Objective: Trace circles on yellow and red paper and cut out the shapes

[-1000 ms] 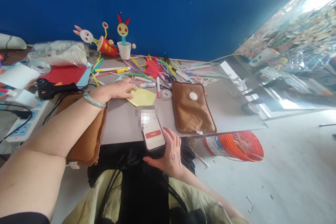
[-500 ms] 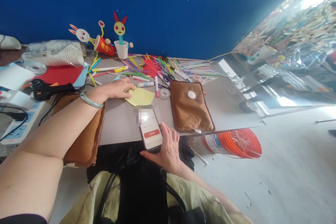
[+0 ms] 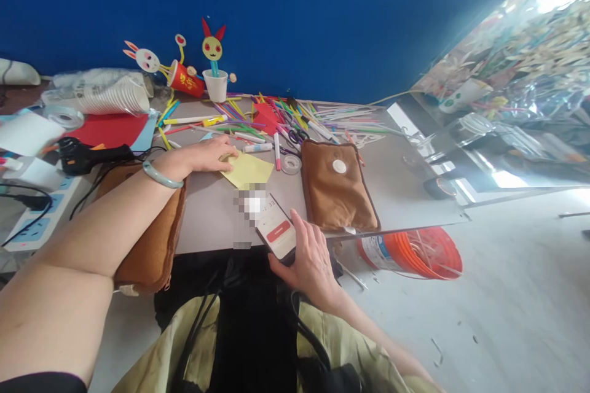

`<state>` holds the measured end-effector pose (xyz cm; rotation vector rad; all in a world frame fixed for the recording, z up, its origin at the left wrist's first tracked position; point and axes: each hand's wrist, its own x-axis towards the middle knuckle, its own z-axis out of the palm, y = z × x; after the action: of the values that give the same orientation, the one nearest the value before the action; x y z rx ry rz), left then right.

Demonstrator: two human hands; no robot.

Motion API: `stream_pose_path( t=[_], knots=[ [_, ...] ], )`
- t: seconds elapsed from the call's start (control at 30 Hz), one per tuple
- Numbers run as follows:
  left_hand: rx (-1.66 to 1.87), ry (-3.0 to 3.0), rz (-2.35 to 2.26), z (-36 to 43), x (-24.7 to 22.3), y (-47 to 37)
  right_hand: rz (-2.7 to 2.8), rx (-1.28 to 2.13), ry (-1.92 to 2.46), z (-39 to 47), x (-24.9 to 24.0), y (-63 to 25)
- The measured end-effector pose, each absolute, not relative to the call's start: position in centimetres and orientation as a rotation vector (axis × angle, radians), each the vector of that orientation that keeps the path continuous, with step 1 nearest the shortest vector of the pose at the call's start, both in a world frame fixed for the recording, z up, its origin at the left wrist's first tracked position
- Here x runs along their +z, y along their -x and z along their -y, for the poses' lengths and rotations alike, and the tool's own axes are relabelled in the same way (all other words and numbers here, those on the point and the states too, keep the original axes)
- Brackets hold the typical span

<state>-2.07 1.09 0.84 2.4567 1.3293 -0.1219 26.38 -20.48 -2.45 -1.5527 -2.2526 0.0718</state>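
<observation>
Holding phone (image 3: 275, 231) in right hand (image 3: 311, 261).

You've got bare table (image 3: 216, 215) between the yellow paper (image 3: 249, 170) and the phone (image 3: 275, 230). The brown pouch (image 3: 338, 187) blocks the right, a brown cushion (image 3: 152, 245) hems in the left, and pens and straws (image 3: 276, 123) clutter the back.

Craft room: paper-cup puppets (image 3: 203, 70), scattered markers (image 3: 276, 126).
</observation>
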Motion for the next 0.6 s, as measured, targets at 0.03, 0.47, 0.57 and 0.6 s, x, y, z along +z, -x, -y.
stream_pose_path(
  t=[0.03,0.47,0.57,0.6],
  knots=[
    [-0.125,-2.460,-1.328,-1.1,0.8,2.1,2.252,0.079,1.567,20.4,-2.3,-26.6],
    [-0.147,-2.468,-1.311,-0.5,1.6,1.8,2.190,0.540,1.616,19.8,0.6,-29.0],
    [-0.122,-2.473,-1.297,-0.3,1.8,1.8,2.177,0.738,1.600,18.9,1.4,-31.3],
    [-0.114,-2.477,-1.294,-0.2,1.7,1.8,2.158,0.811,1.564,18.4,1.7,-32.1]
  ],
)
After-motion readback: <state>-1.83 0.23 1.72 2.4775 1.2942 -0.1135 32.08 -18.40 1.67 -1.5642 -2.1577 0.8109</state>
